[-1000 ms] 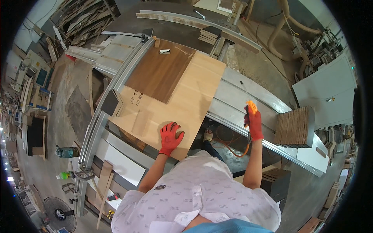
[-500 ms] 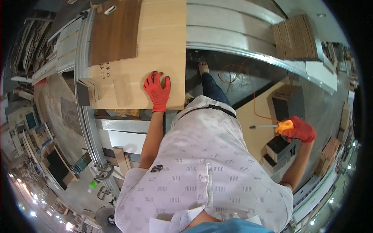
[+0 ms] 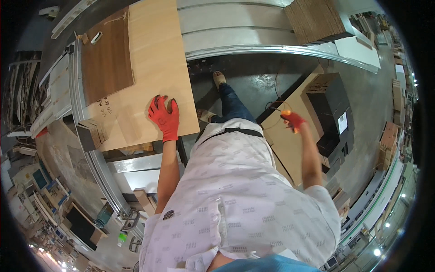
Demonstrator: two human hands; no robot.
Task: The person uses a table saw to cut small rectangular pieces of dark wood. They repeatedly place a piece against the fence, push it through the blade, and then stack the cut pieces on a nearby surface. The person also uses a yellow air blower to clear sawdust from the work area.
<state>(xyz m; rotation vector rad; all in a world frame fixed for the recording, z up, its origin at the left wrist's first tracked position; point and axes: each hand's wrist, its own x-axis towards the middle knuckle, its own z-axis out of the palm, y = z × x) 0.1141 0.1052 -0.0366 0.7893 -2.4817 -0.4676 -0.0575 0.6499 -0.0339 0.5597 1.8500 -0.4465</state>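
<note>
My left hand [image 3: 165, 119], in a red glove with dark fingertips, lies on a pale wood-coloured panel [image 3: 156, 50] with its fingers spread. It holds nothing. Over to the right, my right hand [image 3: 297, 120], gloved in red too, is closed around an orange air blow gun [image 3: 286, 113]. The gun's thin nozzle points away to the upper left, toward the panel's side. A thin orange hose loops near the gun; where it joins is hard to make out. A dark brown wood-grain board [image 3: 106, 61] covers the far left part of the panel.
A small white tool [image 3: 96, 38] lies on the brown board. Metal rails [image 3: 272, 49] run along the far side. Stacked brown boards [image 3: 312, 20] stand at the far right. Black boxes or panels [image 3: 333, 109] rest on a tan sheet [image 3: 290, 156] beyond my right hand.
My right hand has swung inward and farther from me with the blow gun, whose nozzle now tilts away. My left hand stays on the panel. The whole view has shifted and turned somewhat.
</note>
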